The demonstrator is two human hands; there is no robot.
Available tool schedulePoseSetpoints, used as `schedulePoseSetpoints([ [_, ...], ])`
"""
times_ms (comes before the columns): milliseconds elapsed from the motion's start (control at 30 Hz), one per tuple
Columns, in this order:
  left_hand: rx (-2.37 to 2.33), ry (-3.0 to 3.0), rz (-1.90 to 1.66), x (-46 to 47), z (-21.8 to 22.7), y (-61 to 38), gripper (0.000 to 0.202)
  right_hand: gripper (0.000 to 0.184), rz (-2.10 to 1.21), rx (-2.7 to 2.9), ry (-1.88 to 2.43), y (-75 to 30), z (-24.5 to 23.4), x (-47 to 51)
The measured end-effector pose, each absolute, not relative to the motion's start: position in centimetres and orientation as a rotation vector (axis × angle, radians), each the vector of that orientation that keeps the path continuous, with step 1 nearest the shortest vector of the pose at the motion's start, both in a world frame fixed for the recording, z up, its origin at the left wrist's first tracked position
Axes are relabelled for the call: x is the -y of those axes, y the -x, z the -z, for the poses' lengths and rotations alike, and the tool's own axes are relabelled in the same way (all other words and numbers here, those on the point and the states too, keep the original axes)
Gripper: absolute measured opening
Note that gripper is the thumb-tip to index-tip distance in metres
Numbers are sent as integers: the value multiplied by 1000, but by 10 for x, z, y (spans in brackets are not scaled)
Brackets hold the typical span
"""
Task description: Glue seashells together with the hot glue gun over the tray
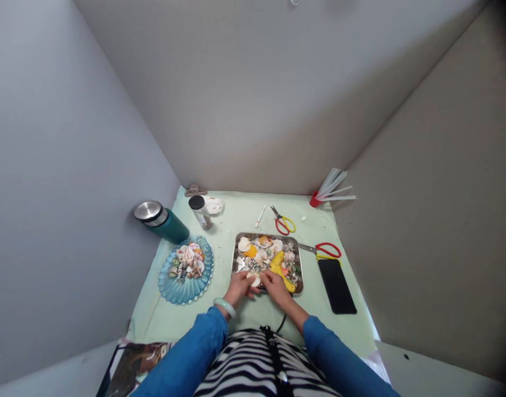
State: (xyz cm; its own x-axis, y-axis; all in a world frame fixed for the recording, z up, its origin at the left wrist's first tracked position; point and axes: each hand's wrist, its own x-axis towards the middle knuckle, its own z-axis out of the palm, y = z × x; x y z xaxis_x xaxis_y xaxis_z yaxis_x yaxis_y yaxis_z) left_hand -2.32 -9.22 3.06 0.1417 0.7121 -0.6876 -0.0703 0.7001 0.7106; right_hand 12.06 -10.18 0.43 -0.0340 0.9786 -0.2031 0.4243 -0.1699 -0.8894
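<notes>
Three gray walls (253, 110) box in a green tabletop (228, 218). Left hand (238, 286) pinches a whitish shell (253, 279) by the metal tray (301, 270)'s near edge; right hand (276, 288) meets it, grip unclear. Can't tell its long axis or direction.

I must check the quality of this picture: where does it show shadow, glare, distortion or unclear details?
Head view: a broad soft shadow slants across the back wall; head view: the steel lid shows highlights, the teal bottle leans outward, perhaps from lens distortion, and the right corners darken; head view: small pieces in the metal tray are too tiny to judge for sharpness.
</notes>
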Motion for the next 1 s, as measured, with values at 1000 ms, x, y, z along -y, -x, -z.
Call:
schedulePoseSetpoints([
  [1000, -1173, -373, -754, 89, -41, 30, 25, 33, -1067, 1575, 1541, -123, -13, 116],
])
